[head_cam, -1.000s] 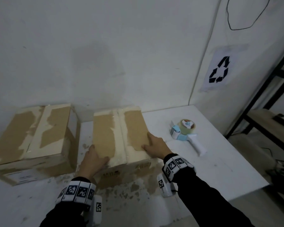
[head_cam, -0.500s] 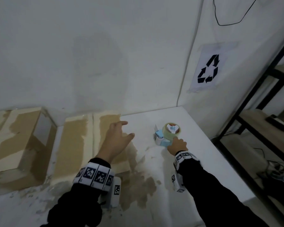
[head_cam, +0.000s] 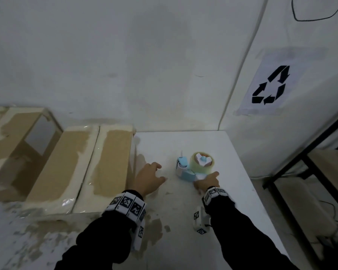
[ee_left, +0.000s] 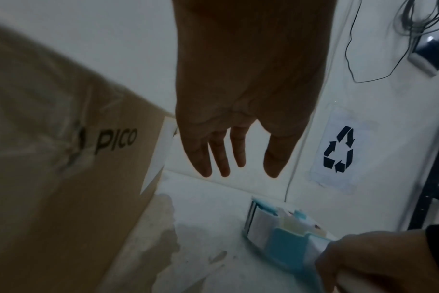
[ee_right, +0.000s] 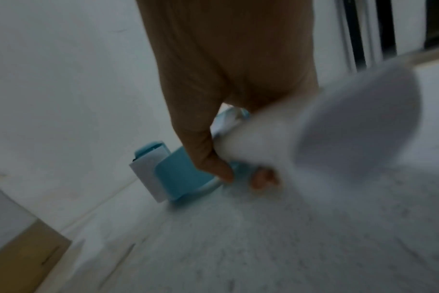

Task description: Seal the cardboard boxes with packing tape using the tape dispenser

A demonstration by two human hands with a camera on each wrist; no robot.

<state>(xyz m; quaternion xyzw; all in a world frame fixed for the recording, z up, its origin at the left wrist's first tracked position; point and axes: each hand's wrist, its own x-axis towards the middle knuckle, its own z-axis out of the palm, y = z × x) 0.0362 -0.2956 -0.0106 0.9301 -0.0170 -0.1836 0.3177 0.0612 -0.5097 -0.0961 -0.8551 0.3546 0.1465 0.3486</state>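
A blue and white tape dispenser [head_cam: 191, 168] with a clear tape roll lies on the white table [head_cam: 213, 145]. My right hand [head_cam: 206, 182] grips its white handle [ee_right: 276, 138], thumb and fingers curled round it. My left hand [head_cam: 149, 177] hovers open over the table between the dispenser and the near cardboard box [head_cam: 82, 168], fingers spread and holding nothing. That box has its two top flaps closed with a seam down the middle. A second cardboard box [head_cam: 14, 141] stands further left. In the left wrist view the box side [ee_left: 63, 178] reads "PICO".
The table butts against white walls at the back and right; a recycling sign [head_cam: 269, 84] hangs on the right wall. A black metal shelf [head_cam: 310, 162] stands past the table's right edge. Brown stains mark the table's near left.
Both hands left the near box's top. The right hand went right to the dispenser and now grips its handle. The left hand moved right, off the box, over the table.
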